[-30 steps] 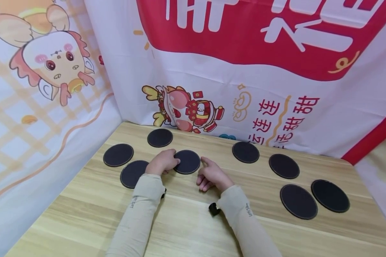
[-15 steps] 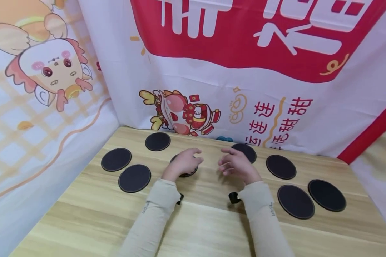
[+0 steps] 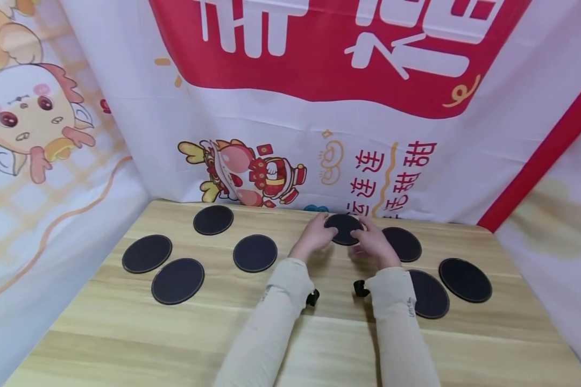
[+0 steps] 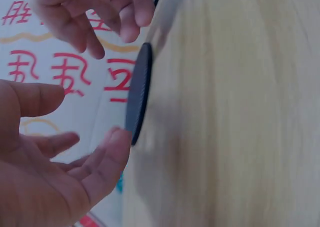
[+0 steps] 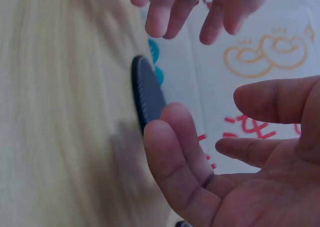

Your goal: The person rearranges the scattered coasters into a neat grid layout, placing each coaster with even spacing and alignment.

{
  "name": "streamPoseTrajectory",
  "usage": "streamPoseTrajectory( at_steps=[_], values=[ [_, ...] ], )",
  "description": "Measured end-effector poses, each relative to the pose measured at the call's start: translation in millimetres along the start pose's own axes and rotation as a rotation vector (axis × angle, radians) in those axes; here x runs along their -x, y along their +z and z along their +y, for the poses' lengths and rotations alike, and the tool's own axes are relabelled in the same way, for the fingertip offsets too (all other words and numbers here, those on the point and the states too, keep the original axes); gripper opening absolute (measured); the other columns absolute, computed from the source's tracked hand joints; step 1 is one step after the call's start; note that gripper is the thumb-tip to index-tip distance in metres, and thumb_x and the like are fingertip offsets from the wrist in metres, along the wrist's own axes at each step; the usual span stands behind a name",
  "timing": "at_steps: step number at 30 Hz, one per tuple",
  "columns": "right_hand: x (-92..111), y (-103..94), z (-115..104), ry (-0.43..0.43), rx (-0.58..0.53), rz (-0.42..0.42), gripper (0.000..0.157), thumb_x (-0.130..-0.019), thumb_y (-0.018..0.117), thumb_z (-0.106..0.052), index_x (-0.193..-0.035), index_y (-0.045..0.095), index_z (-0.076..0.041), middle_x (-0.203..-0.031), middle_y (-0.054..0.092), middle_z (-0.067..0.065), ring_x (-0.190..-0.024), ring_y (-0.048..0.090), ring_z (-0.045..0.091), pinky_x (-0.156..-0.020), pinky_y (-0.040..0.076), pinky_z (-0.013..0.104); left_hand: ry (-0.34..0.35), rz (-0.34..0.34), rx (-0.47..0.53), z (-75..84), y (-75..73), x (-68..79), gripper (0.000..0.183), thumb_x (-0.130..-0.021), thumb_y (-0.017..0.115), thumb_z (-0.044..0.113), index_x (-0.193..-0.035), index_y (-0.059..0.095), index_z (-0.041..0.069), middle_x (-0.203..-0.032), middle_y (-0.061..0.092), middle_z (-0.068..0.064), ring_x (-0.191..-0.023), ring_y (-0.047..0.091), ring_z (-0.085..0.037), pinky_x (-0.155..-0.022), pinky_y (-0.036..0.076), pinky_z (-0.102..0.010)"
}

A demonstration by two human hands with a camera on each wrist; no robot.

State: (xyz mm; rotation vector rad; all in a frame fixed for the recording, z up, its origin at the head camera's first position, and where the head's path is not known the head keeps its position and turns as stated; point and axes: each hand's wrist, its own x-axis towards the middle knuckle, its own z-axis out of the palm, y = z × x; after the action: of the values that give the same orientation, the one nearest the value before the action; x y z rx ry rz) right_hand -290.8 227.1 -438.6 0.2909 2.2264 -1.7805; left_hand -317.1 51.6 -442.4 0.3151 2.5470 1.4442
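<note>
over the table (image 3: 140,344), hands (image 3: 316,236) (image 3: 373,244) flank a black disc (image 3: 344,230).

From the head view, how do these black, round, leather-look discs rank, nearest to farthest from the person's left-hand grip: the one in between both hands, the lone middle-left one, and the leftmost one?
1. Black, round, leather-look in-between disc: just right of the left-hand grip.
2. Lone middle-left disc: left of that grip.
3. Leftmost disc: farther left.
</note>
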Motion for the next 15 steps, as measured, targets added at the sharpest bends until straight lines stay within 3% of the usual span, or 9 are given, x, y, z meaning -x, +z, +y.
streamPoseTrajectory(
  at_steps=[2, 3, 7, 10, 15],
  values=[
    [-3.9, -0.1, 3.8, 0.024, -0.020, -0.005, 0.069, -0.105, 0.046, -0.014, -0.164, 0.011, -0.012, -0.147, 0.042, 0.027, -0.072, 0.069, 0.025, -0.070, 0.061, 0.041, -0.016, 0.006, -0.002, -1.4, 5.7, -4.2, 0.063, -0.100, 0.057, 0.020, -0.155, 0.035, 0.000, -0.153, 0.042, -0.021, -0.140, 0.039, -0.032, -0.114, 0.034, -0.041],
    [-5.3, -0.1, 5.0, 0.032, -0.030, -0.005, 0.069, -0.105, 0.047, -0.014, -0.164, 0.011, -0.012, -0.143, 0.045, 0.028, -0.068, 0.068, 0.024, -0.068, 0.061, 0.041, -0.019, 0.003, 0.001, -2.1, 8.2, -6.1, 0.063, -0.099, 0.058, 0.020, -0.155, 0.035, 0.000, -0.153, 0.042, -0.021, -0.139, 0.041, -0.032, -0.113, 0.035, -0.041],
    [-8.6, 0.2, 6.9, 0.038, -0.051, -0.029, 0.069, -0.105, 0.046, -0.015, -0.164, 0.009, -0.013, -0.143, 0.043, 0.029, -0.064, 0.067, 0.022, -0.066, 0.061, 0.040, -0.055, -0.032, 0.069, -3.2, 13.4, -11.2, 0.061, -0.099, 0.058, 0.016, -0.154, 0.036, 0.003, -0.148, 0.044, -0.024, -0.107, 0.061, -0.036, -0.087, 0.055, -0.043],
    [-9.7, -2.0, 7.4, 0.045, -0.054, -0.032, 0.068, -0.105, 0.045, -0.015, -0.164, 0.010, -0.014, -0.149, 0.039, 0.028, -0.063, 0.067, 0.022, -0.066, 0.060, 0.040, -0.077, -0.039, 0.102, -4.0, 15.5, -14.8, 0.058, -0.100, 0.057, 0.014, -0.153, 0.037, 0.004, -0.145, 0.043, -0.027, -0.077, 0.064, -0.032, -0.065, 0.058, -0.040],
    [-10.3, -9.9, 10.2, 0.068, -0.057, -0.004, 0.064, -0.106, 0.045, -0.015, -0.163, 0.016, -0.014, -0.151, 0.037, 0.026, -0.061, 0.066, 0.021, -0.063, 0.060, 0.038, -0.106, -0.035, 0.103, -6.4, 20.2, -19.8, 0.061, -0.100, 0.058, 0.015, -0.156, 0.035, 0.006, -0.149, 0.039, -0.026, -0.075, 0.065, -0.029, -0.063, 0.057, -0.036]
  ],
)
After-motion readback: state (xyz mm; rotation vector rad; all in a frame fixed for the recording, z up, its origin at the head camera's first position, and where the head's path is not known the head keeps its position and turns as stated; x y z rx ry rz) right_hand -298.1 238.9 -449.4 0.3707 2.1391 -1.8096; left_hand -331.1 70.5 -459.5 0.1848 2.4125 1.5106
